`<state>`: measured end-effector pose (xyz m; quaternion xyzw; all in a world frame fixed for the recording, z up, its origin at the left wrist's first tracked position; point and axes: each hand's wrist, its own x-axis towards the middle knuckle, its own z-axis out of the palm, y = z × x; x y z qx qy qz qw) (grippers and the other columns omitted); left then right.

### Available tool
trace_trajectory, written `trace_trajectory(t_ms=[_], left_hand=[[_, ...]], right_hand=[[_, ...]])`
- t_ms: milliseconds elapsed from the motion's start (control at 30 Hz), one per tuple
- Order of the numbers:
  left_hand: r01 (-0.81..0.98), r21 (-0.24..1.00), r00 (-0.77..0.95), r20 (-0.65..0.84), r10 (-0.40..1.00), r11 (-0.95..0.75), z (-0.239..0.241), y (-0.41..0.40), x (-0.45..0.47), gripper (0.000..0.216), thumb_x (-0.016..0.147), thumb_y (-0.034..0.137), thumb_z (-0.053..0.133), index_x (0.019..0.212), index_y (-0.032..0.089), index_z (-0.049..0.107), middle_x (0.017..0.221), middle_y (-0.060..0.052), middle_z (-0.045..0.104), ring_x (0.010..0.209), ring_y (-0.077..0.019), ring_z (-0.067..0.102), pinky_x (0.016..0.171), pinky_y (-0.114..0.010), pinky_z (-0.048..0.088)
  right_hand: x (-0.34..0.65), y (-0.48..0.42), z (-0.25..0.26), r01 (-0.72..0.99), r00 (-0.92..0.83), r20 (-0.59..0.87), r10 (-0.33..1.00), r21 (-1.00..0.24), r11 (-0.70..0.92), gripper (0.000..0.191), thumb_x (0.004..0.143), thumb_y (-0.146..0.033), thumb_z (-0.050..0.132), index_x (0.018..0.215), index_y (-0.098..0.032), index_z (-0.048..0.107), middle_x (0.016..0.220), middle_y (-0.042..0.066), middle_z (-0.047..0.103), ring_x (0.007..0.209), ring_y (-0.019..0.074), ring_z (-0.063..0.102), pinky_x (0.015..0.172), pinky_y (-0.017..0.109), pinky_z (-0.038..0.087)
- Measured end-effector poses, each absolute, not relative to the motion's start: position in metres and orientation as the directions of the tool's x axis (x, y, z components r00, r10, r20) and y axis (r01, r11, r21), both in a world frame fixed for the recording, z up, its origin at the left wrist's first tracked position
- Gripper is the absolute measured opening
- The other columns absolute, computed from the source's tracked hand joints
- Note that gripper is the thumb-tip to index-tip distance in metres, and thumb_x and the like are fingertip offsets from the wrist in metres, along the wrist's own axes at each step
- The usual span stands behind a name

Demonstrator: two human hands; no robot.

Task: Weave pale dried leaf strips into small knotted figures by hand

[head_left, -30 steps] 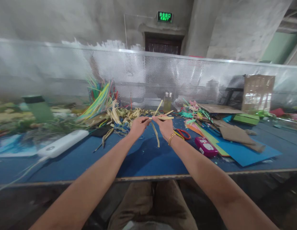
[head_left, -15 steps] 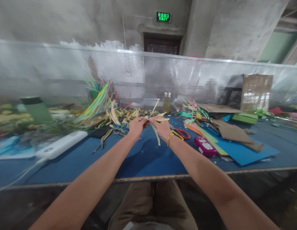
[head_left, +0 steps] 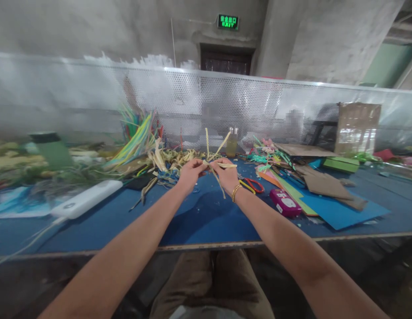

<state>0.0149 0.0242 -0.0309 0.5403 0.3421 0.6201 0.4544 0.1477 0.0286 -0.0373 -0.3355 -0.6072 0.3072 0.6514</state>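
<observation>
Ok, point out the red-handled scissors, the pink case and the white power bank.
red-handled scissors (head_left: pixel 253 185), head view, on the red handle loop.
pink case (head_left: pixel 285 203), head view, on its top face.
white power bank (head_left: pixel 88 198), head view, mid-body.

Blue table (head_left: pixel 199 221) carries scissors (head_left: pixel 254 185), power bank (head_left: pixel 86 199), paper sheets (head_left: pixel 339 212).

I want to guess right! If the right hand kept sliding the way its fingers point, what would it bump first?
The right hand points left across the table, so it would probably meet the left hand first; both pinch the same pale straw strips. Depth is hard to judge.
</observation>
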Motion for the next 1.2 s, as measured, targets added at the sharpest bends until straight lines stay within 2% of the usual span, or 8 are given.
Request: trace_trajectory(t_ms=[100,233,433,600,833,1000,1200], left_hand=[[-0.266,0.912,0.033,0.332,0.943,-0.312,-0.031,0.024,0.016,0.02,0.061,0.029,0.071,0.065,0.016,0.056,0.065,0.0,0.06,0.066,-0.0111,0.058,0.061,-0.022,0.046],[-0.34,0.905,0.029,0.283,0.959,-0.257,-0.03,0.024,0.016,0.029,0.065,0.042,0.068,0.067,0.016,0.057,0.065,0.0,0.058,0.064,-0.012,0.057,0.061,-0.024,0.047],[-0.208,0.935,-0.023,0.289,0.957,-0.287,-0.028,0.024,0.014,0.032,0.063,0.044,0.07,0.066,0.015,0.059,0.062,0.0,0.057,0.061,-0.0117,0.054,0.058,-0.024,0.045],[-0.073,0.943,-0.052,0.322,0.945,-0.325,-0.028,0.024,0.012,0.032,0.065,0.046,0.067,0.064,0.015,0.06,0.063,-0.002,0.058,0.063,-0.0135,0.054,0.058,-0.025,0.044],[0.028,0.929,-0.014,0.369,0.929,-0.368,-0.032,0.029,0.011,0.027,0.07,0.04,0.06,0.06,0.016,0.056,0.061,-0.001,0.056,0.06,-0.0128,0.052,0.061,-0.025,0.045],[0.129,0.907,-0.007,0.404,0.915,-0.4,-0.035,0.032,0.011,0.025,0.075,0.039,0.056,0.062,0.017,0.055,0.063,-0.001,0.057,0.061,-0.013,0.053,0.061,-0.026,0.044],[0.2,0.871,0.044,0.449,0.892,-0.448,-0.035,0.031,0.012,0.027,0.079,0.038,0.052,0.061,0.018,0.053,0.061,0.0,0.055,0.059,-0.0128,0.05,0.059,-0.026,0.042]], right_hand=[[0.151,0.027,-0.035,0.144,0.082,0.645,0.76,-0.762,0.631,0.018,0.074,-0.037,0.063,0.07,-0.019,0.06,0.064,-0.001,0.06,0.06,0.0137,0.054,0.058,0.025,0.042],[0.154,0.023,-0.032,0.356,0.004,0.747,0.665,-0.622,0.697,0.015,0.078,-0.032,0.06,0.07,-0.019,0.061,0.071,0.0,0.062,0.068,0.0147,0.055,0.065,0.026,0.042],[0.156,0.017,-0.03,0.451,-0.149,0.813,0.563,-0.451,0.77,0.014,0.084,-0.027,0.055,0.074,-0.021,0.063,0.077,0.001,0.065,0.075,0.0154,0.058,0.071,0.027,0.042],[0.156,0.015,-0.029,0.479,-0.2,0.825,0.529,-0.389,0.787,0.012,0.085,-0.026,0.055,0.076,-0.022,0.063,0.082,0.001,0.066,0.081,0.0159,0.059,0.077,0.027,0.042],[0.154,0.015,-0.031,0.502,-0.172,0.808,0.564,-0.42,0.756,0.014,0.085,-0.028,0.054,0.075,-0.022,0.061,0.08,0.001,0.064,0.078,0.0158,0.057,0.074,0.026,0.041],[0.153,0.023,-0.036,0.484,-0.077,0.758,0.647,-0.539,0.689,0.014,0.083,-0.03,0.055,0.073,-0.021,0.059,0.071,-0.001,0.061,0.069,0.0149,0.054,0.065,0.026,0.039],[0.151,0.032,-0.042,0.423,0.008,0.703,0.711,-0.646,0.635,0.016,0.081,-0.031,0.053,0.072,-0.019,0.057,0.07,0.001,0.06,0.068,0.0153,0.053,0.066,0.027,0.04]])
